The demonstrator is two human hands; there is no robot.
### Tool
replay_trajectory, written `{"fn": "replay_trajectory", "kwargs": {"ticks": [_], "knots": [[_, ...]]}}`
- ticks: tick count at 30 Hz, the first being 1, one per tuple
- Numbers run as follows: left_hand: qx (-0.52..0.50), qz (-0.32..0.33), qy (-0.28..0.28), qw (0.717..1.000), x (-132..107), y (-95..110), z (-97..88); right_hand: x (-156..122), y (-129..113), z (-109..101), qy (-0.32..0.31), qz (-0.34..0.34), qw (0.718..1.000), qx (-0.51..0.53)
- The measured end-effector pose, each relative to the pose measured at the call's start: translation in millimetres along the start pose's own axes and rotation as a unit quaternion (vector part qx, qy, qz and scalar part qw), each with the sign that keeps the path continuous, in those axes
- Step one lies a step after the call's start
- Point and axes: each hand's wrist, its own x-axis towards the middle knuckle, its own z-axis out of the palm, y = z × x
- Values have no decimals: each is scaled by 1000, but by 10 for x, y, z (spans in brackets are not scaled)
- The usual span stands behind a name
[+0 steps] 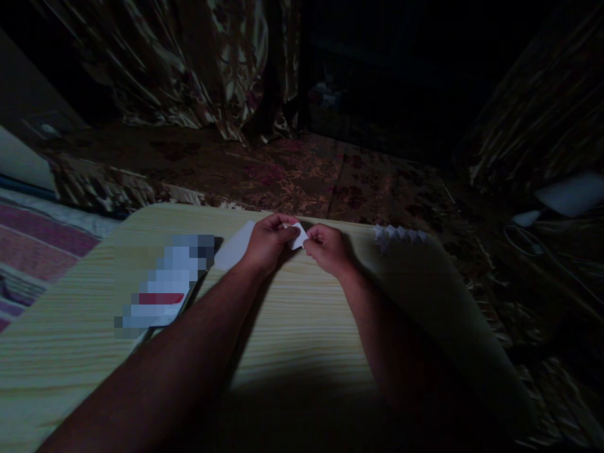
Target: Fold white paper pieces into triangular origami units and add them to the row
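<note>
Over the far part of the wooden table [292, 333], a small piece of folded white paper [298, 238] is between my two hands. My left hand [270, 244] pinches it with the thumb on top. My right hand [329, 246] has its fingers curled in, with thumb and fingertips at the paper's right corner. Beside my left hand lies a flat white sheet of paper [234, 245], partly hidden by that hand. To the right, several small folded white paper pieces [400, 234] stand in a row near the table's far edge, with another just in front of them.
On the table's left lies a flat device with a blurred-out screen [165, 283]. Patterned curtains [226, 63] hang behind a cloth-covered ledge [292, 170]. Striped bedding [51, 245] is at the left. A white lamp-like object [573, 194] with a cable stands at the right.
</note>
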Motion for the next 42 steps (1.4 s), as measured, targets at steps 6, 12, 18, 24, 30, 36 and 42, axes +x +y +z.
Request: {"fn": "replay_trajectory", "kwargs": {"ticks": [6, 12, 18, 24, 30, 36, 42], "knots": [[39, 10, -30, 999, -8, -14, 2, 35, -12, -34, 15, 38, 996, 78], [101, 0, -47, 994, -19, -5, -12, 43, -7, -57, 13, 28, 994, 102], [72, -30, -50, 996, 9, 12, -37, 28, -53, -113, -11, 22, 992, 127], [55, -48, -57, 996, 46, 14, -65, 50, 7, -118, -20, -8, 989, 146], [55, -55, -59, 995, 29, 25, -48, 50, 11, -126, -40, -19, 990, 136], [46, -83, -86, 992, 6, 66, -41, 28, -40, -161, -70, -13, 988, 138], [42, -88, -111, 989, 10, 63, -73, 37, -9, -218, -122, 0, 981, 148]]}}
